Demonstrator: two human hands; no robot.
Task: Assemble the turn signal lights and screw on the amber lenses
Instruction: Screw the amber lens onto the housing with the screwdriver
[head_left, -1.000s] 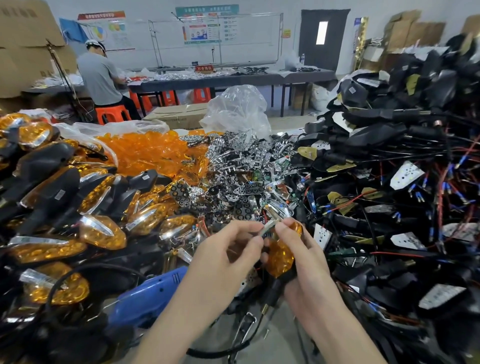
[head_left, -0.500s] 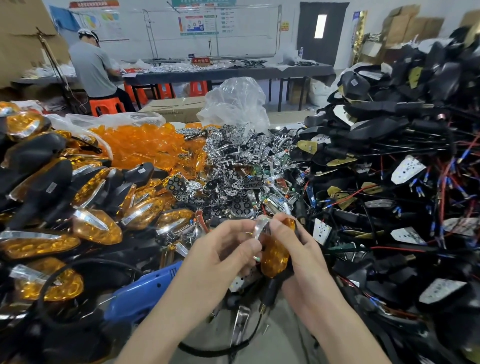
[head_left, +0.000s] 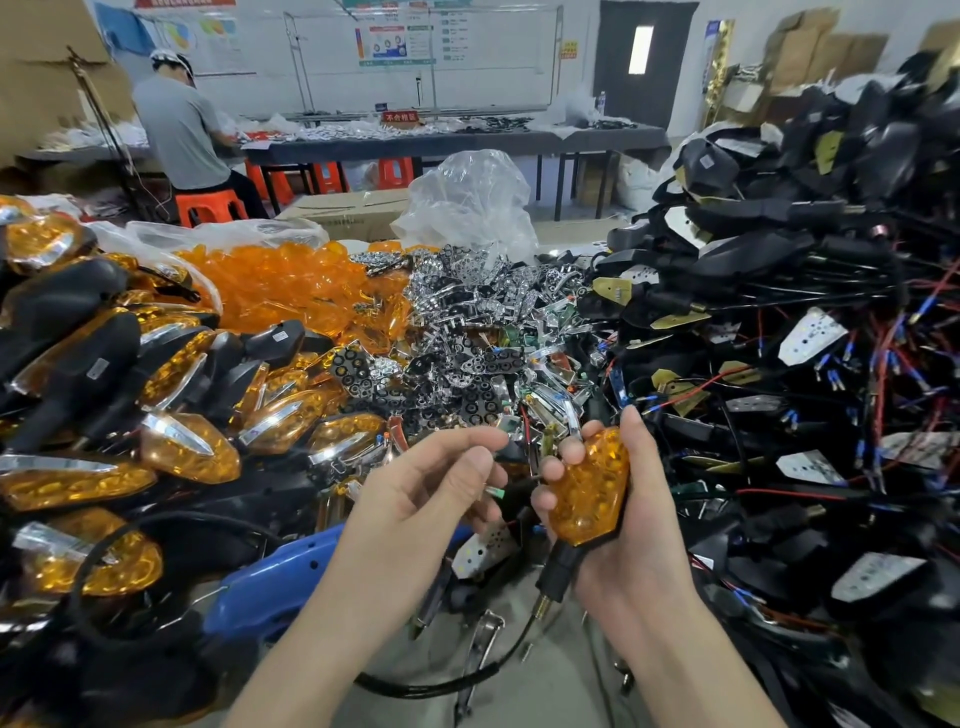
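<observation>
My right hand (head_left: 618, 525) grips a turn signal light (head_left: 587, 488) whose amber lens faces me; its black stem and cable hang down below my palm. My left hand (head_left: 421, 493) hovers just left of it, apart from the lens, fingers loosely curled; whether it holds anything I cannot tell. A small green-tipped part (head_left: 496, 492) shows beside its fingers. Loose amber lenses (head_left: 280, 291) are heaped at the back left. Chrome reflector parts (head_left: 467, 332) fill the middle.
Finished amber lights (head_left: 187, 447) pile up on the left. Black housings with red and blue wires (head_left: 779, 322) are stacked high on the right. A blue electric screwdriver (head_left: 280, 582) lies under my left forearm. A person sits at a far table (head_left: 176, 135).
My left hand has pulled away from the light to the left. The right hand has turned the light so its amber lens faces me fully.
</observation>
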